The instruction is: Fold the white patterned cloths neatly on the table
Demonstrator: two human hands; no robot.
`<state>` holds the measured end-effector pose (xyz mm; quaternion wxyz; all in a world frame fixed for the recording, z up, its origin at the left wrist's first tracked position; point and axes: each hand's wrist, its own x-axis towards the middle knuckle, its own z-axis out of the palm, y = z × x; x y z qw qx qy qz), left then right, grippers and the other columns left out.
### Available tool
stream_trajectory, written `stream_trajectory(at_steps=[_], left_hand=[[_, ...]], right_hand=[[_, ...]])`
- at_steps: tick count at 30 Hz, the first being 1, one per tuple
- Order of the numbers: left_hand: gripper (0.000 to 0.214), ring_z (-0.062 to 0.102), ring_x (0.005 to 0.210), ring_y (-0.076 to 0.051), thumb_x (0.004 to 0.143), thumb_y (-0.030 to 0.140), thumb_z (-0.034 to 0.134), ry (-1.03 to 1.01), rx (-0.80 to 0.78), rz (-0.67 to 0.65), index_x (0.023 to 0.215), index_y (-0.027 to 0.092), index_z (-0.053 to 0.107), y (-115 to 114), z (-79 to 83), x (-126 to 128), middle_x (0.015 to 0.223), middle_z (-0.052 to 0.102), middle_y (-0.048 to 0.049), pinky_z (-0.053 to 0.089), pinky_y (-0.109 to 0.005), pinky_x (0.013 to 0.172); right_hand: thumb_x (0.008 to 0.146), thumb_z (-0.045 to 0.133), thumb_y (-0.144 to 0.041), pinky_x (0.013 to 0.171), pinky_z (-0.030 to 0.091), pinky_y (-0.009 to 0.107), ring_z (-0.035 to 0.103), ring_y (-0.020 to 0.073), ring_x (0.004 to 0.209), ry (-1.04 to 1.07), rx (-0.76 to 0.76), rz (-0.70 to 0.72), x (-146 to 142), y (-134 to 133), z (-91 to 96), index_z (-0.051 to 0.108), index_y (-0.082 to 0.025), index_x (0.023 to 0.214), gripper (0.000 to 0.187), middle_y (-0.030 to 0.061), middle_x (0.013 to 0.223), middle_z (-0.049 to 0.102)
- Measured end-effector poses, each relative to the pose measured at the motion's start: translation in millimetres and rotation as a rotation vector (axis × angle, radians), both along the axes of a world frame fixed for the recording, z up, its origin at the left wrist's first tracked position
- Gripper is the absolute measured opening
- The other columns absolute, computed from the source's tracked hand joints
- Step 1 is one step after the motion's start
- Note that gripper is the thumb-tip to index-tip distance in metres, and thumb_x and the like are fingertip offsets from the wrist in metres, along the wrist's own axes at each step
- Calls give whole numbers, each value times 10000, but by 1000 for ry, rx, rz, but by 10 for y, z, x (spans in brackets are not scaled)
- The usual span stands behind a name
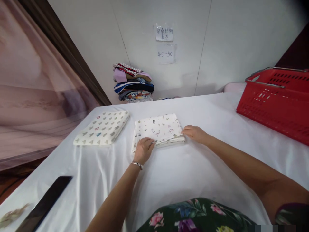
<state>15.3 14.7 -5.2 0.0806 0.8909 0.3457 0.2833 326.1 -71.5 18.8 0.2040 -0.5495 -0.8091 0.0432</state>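
Note:
A folded white cloth [160,126] with a small scattered print lies in front of me, its layers showing along the near edge. My left hand [144,149], with a silver bracelet at the wrist, is closed on the near edge toward the left, fingers together over the top layer. At the near right corner, my right hand [195,133] pinches the top layer between thumb and fingers. A second folded cloth [102,128], cream with grey mouse-head shapes and a few coloured ones, lies flat to the left, apart from both hands.
A white sheet covers the table [205,180]. On the right stands a red plastic basket [277,103] with a metal handle. Folded fabrics [134,83] are stacked beyond the far edge. A dark flat panel [45,203] lies at front left, beside a pink curtain [43,80].

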Motion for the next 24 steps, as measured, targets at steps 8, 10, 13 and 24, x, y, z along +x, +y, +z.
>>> stream_trajectory(at_steps=[8, 10, 13, 24], left_hand=[[169, 555, 889, -192, 842, 266, 517, -21, 10, -1, 914, 199, 654, -12, -6, 5, 922, 635, -52, 451, -365, 819], [172, 554, 896, -195, 842, 267, 514, -22, 1, 0, 921, 203, 653, -17, -2, 5, 929, 634, -52, 449, -370, 824], [171, 554, 897, -199, 839, 265, 513, -22, -12, 0, 920, 208, 652, -23, 3, 2, 932, 634, -52, 448, -378, 830], [188, 554, 896, -197, 843, 277, 501, -12, 6, 11, 931, 211, 653, -22, -15, -1, 939, 635, -54, 448, -377, 825]], right_hand=[[899, 355, -224, 698, 432, 267, 539, 158, 899, 14, -28, 37, 44, -129, -73, 635, -240, 992, 295, 55, 996, 603], [886, 376, -211, 721, 434, 275, 523, 164, 950, 14, -36, 58, 33, -128, -62, 632, -242, 998, 281, 55, 1031, 592], [852, 412, -185, 726, 435, 280, 509, 170, 975, 1, -62, 70, 20, -130, -8, 635, -245, 974, 261, 50, 1050, 581], [845, 446, -241, 700, 424, 281, 508, 183, 955, -56, -170, 135, 4, -69, 171, 632, -236, 904, 195, 42, 983, 597]])
